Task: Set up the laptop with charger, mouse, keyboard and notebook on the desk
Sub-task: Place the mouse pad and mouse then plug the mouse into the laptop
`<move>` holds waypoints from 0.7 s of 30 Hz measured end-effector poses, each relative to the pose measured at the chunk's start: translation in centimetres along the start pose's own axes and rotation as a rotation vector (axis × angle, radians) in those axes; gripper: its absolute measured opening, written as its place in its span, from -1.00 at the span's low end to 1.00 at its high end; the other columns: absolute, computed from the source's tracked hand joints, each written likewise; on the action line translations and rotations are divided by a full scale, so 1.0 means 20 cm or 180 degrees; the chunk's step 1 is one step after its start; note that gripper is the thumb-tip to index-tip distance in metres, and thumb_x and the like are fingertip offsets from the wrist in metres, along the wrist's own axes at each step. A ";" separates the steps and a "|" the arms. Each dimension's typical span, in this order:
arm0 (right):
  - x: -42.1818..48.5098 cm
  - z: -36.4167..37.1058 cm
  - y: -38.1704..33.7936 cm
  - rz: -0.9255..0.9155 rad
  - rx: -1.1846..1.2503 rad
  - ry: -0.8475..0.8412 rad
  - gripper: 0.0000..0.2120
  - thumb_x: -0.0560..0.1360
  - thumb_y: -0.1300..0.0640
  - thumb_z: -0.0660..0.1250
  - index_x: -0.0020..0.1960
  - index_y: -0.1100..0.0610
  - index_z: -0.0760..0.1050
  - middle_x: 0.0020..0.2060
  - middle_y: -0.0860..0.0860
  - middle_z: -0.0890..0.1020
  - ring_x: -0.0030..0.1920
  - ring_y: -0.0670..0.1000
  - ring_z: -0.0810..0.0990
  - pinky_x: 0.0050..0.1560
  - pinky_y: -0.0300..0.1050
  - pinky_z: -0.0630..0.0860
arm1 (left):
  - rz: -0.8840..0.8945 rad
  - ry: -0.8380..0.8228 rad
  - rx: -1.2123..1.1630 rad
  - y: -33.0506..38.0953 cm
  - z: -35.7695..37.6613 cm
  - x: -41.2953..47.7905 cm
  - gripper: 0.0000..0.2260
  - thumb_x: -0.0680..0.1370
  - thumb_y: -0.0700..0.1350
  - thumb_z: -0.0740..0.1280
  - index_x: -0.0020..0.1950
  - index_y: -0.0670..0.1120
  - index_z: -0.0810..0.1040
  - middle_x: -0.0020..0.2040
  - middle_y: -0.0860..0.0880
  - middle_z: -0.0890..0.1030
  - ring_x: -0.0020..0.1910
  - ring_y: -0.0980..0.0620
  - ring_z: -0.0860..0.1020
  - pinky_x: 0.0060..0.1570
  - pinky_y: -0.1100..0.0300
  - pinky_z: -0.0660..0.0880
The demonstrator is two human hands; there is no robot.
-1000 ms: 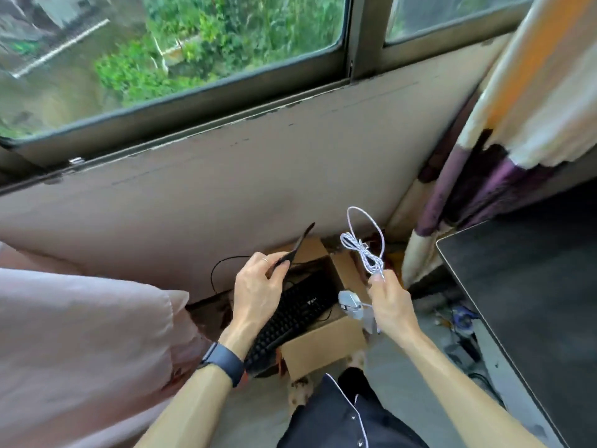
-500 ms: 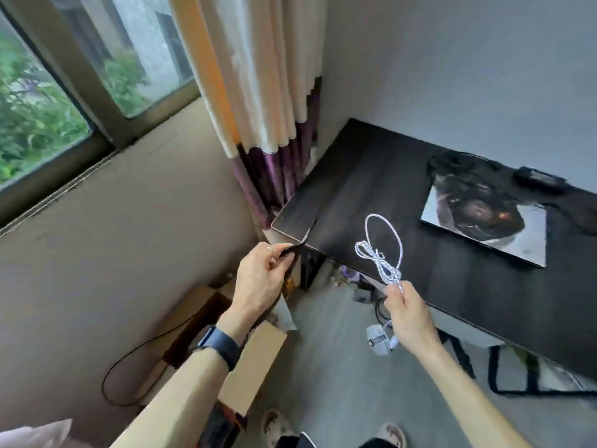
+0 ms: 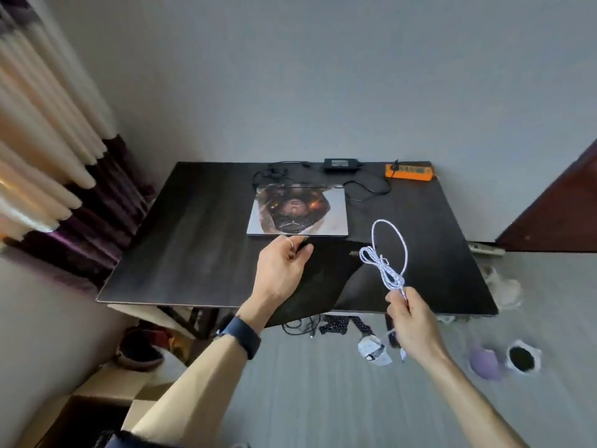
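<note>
Left hand [image 3: 279, 273] is out over the front part of the dark desk [image 3: 193, 240], thumb and fingers pinched tight on the top edge of a thin black sheet, a mouse pad [image 3: 326, 286] by the look of it, which hangs down from that pinch and drapes over the desk's near edge. A dark watch [image 3: 240, 334] sits on that wrist. Just beyond the left fingertips, lying flat and closed, is the laptop [image 3: 298, 211], with a printed picture on its lid. Farther back from the same hand, by the wall, the black charger brick [image 3: 340, 163] lies with its cable [image 3: 365, 190] looping around the laptop's far side, and to the right of the brick an orange power strip [image 3: 409, 172]. Right hand [image 3: 413, 321], fingers curled closed around a bundled white cable [image 3: 387, 253], holds it upright so the knot and one big loop stand above the fist, over the desk's front right area. Below that fist the white mouse [image 3: 374, 347] dangles from the cable in mid-air, clear of the desk, above the grey floor [image 3: 307, 389]. A striped curtain [image 3: 48, 150] hangs well off to the left of both hands.
</note>
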State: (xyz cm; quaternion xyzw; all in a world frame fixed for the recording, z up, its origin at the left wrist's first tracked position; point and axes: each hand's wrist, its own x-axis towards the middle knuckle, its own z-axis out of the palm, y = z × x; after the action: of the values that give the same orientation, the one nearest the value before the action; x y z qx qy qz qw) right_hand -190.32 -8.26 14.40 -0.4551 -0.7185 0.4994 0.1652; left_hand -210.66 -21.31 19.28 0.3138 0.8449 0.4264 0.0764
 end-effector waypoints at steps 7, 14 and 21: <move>0.32 -0.60 0.21 0.0191 0.0036 0.0469 -0.80 0.64 0.09 0.18 -0.13 0.12 0.45 -0.42 -0.03 0.50 -0.41 0.05 0.38 -0.29 -0.04 0.34 | 0.0246 -0.0699 -0.0262 0.52 0.68 0.20 -0.84 0.56 -0.02 0.35 0.08 0.03 0.67 -0.11 0.02 0.66 -0.11 0.04 0.61 0.02 0.04 0.56; 0.63 -0.98 0.31 0.0331 0.0081 0.0865 -0.78 0.65 0.11 0.18 -0.17 0.09 0.42 -0.39 -0.04 0.51 -0.30 0.09 0.43 -0.16 0.03 0.37 | 0.0461 -0.1213 -0.0651 0.92 1.18 0.46 -0.85 0.55 -0.02 0.37 0.08 0.06 0.68 -0.05 0.10 0.68 -0.07 0.09 0.64 0.07 0.05 0.58; 1.06 -1.29 0.29 0.0289 -0.0213 0.0959 -0.76 0.66 0.05 0.17 -0.13 0.11 0.46 -0.36 0.00 0.54 -0.31 0.06 0.49 -0.18 0.04 0.42 | 0.0487 -0.1418 -0.0965 1.16 1.56 0.84 -0.84 0.53 -0.04 0.41 0.09 0.12 0.60 -0.21 0.08 0.60 -0.19 0.09 0.60 -0.05 0.15 0.57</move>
State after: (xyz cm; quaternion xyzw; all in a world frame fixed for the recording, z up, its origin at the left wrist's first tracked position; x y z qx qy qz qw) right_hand -180.84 24.20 16.22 -0.5620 -0.6805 0.4082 0.2331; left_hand -200.85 19.81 19.97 0.4477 0.7077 0.4729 0.2739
